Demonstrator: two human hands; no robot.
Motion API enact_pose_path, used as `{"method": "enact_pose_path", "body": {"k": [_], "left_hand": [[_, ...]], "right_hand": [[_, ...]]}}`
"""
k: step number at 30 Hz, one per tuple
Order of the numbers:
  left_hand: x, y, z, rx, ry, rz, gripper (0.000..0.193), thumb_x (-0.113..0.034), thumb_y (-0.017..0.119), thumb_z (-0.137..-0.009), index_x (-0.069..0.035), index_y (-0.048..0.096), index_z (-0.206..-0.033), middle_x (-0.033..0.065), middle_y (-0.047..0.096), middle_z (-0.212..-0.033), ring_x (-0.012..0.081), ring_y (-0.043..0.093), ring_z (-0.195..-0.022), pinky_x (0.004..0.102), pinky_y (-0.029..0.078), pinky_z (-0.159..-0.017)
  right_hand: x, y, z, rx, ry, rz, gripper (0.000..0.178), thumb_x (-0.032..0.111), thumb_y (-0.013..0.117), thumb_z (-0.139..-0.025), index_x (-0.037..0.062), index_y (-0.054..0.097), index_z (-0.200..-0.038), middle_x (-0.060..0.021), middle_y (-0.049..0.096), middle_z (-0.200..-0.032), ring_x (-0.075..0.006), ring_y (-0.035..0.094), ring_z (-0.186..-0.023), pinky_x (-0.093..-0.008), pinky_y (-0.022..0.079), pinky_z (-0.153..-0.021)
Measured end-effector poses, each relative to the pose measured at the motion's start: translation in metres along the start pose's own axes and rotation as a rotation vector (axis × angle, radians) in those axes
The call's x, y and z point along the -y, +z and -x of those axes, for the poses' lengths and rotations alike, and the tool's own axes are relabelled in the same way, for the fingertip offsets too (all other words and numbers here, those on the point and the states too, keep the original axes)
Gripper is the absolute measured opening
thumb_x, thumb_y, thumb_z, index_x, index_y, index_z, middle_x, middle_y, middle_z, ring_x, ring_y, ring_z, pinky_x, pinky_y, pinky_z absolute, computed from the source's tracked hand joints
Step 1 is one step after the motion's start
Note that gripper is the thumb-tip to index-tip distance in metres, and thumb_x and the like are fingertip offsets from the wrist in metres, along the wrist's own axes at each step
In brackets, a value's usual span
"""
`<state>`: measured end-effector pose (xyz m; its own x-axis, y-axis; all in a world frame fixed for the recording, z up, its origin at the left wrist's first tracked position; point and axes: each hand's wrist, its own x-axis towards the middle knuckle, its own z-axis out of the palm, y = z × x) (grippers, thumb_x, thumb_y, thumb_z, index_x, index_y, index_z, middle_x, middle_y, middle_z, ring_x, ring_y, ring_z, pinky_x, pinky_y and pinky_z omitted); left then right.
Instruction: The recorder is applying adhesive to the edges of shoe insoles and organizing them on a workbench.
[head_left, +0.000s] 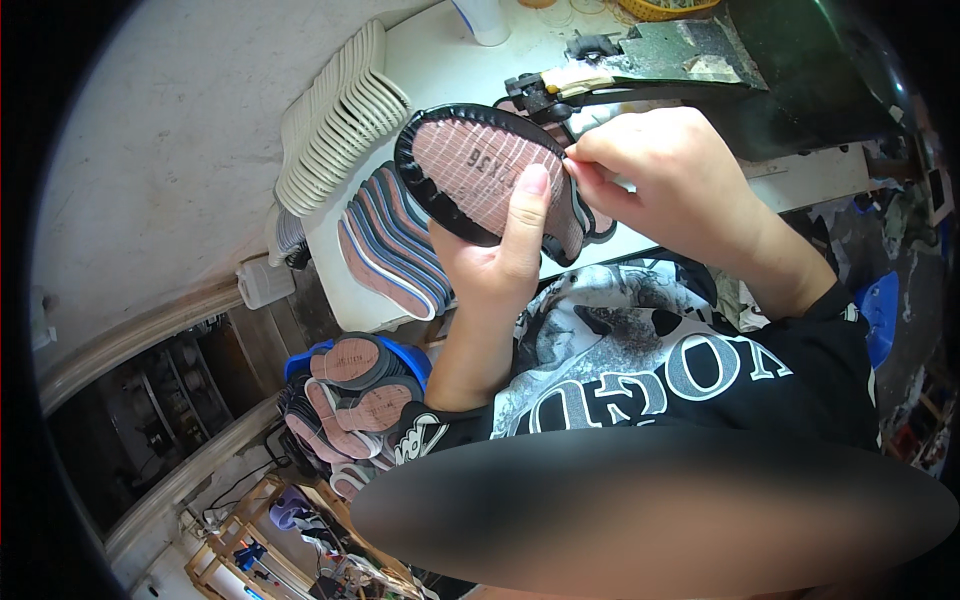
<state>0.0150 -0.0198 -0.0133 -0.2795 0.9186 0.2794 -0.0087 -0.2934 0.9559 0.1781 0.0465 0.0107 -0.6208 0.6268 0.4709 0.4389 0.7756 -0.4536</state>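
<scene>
My left hand (490,265) grips a shoe bottom (465,155), with the thumb pressed on its underside. This piece has a pinkish insole board with a stitched grid and dark printed marks, and a gathered black edge runs around it. At the piece's right side my right hand (680,165) pinches the black edge between thumb and finger; whether it also holds a thread is too small to tell. Just left of the shoe bottom, a row of pinkish and blue-grey insoles (395,240) lies overlapped on the white table (425,50).
A long stack of off-white soles (335,120) leans along the table's left edge. Behind my hands is a sewing machine (650,80). A white cup (482,20) and a yellow basket (665,8) stand at the back. A blue basket (408,360) of pinkish soles sits lower left.
</scene>
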Motion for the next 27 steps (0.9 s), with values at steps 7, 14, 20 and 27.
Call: {"method": "enact_pose_path", "body": {"k": [7, 14, 20, 27], "left_hand": [[-0.012, -0.002, 0.001, -0.065, -0.022, 0.032, 0.015, -0.002, 0.064, -0.085, 0.004, 0.063, -0.099, 0.0073, 0.067, -0.091, 0.0119, 0.063, -0.080, 0.0247, 0.050, -0.072], [-0.008, -0.001, -0.006, 0.011, -0.201, 0.289, 0.037, 0.000, 0.060, -0.084, 0.003, 0.049, -0.119, 0.0123, 0.061, -0.103, 0.0197, 0.063, -0.092, 0.0297, 0.050, -0.084], [-0.007, 0.008, -0.011, -0.003, -0.181, 0.264, 0.040, -0.003, 0.060, -0.084, 0.003, 0.046, -0.121, 0.0128, 0.060, -0.106, 0.0195, 0.062, -0.093, 0.0298, 0.050, -0.085], [-0.021, 0.012, -0.005, -0.001, -0.264, 0.159, 0.051, -0.008, 0.062, -0.081, 0.003, 0.043, -0.127, 0.0119, 0.058, -0.109, 0.0191, 0.059, -0.099, 0.0315, 0.047, -0.089]], "right_hand": [[-0.004, -0.013, -0.006, 0.281, 0.277, -0.525, 0.013, 0.014, 0.062, -0.081, 0.0010, 0.062, -0.081, -0.0051, 0.062, -0.066, -0.0141, 0.061, -0.054, -0.0249, 0.048, -0.054], [-0.020, 0.010, 0.011, 0.119, 0.527, -1.446, 0.019, 0.018, 0.049, -0.098, 0.0008, 0.057, -0.095, -0.0019, 0.056, -0.075, -0.0067, 0.049, -0.058, -0.0185, 0.041, -0.059], [-0.030, 0.011, 0.017, 0.127, 0.478, -1.785, 0.023, 0.023, 0.052, -0.097, 0.0010, 0.059, -0.094, 0.0011, 0.055, -0.069, -0.0055, 0.047, -0.055, -0.0182, 0.039, -0.054], [-0.029, 0.015, 0.016, 0.166, 0.386, -2.074, 0.021, 0.030, 0.056, -0.095, 0.0095, 0.054, -0.088, 0.0074, 0.048, -0.057, -0.0020, 0.036, -0.045, -0.0211, 0.027, -0.049]]}}
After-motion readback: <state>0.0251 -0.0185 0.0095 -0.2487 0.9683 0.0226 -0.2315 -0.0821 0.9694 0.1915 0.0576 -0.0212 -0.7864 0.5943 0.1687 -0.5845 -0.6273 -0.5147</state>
